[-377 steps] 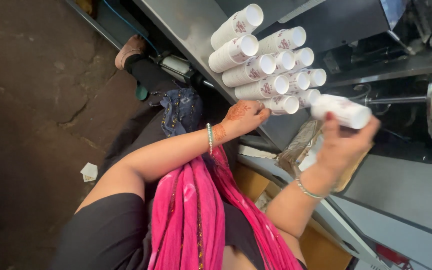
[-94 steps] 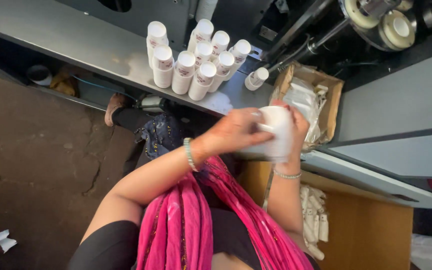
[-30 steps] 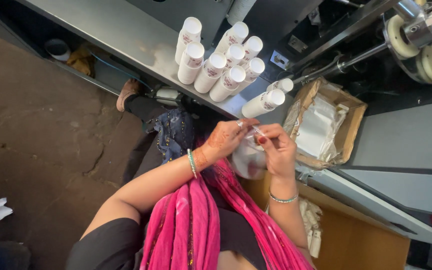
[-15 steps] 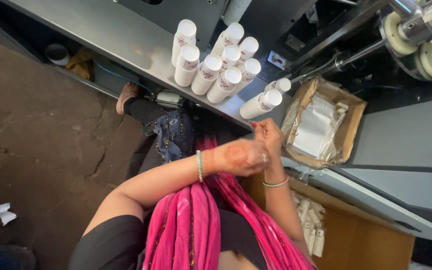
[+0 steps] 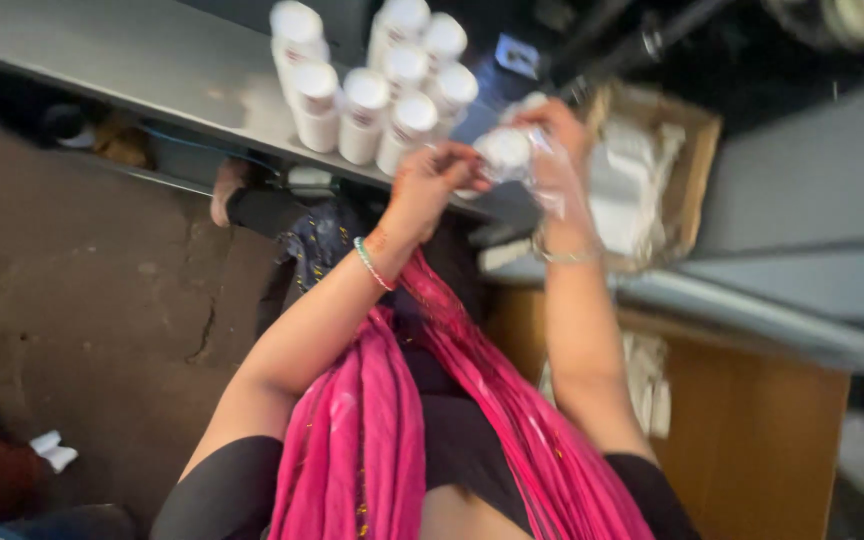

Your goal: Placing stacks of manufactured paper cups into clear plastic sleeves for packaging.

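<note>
Both hands are raised over the edge of a grey metal shelf [image 5: 132, 70]. My right hand [image 5: 555, 150] grips a white plastic bottle [image 5: 504, 152] with a clear plastic film [image 5: 552, 195] hanging off it. My left hand [image 5: 430, 183] touches the same bottle from the left, fingers pinched at its cap end. The frame is motion-blurred, so the exact grip is hard to read. Just left of the hands, several white capped bottles [image 5: 367, 90] lie in a stacked group on the shelf.
A cardboard box [image 5: 682, 160] holding clear plastic sleeves sits right of the hands. A grey ledge [image 5: 752, 310] and a wooden cabinet [image 5: 782, 430] are below it. Dark machine rollers [image 5: 852, 15] are at top right. Cracked concrete floor [image 5: 72, 300] lies to the left.
My hands have risen from near my chest up to the shelf edge, carrying the white bottle with its film. The camera has swung, and the view is now blurred.
</note>
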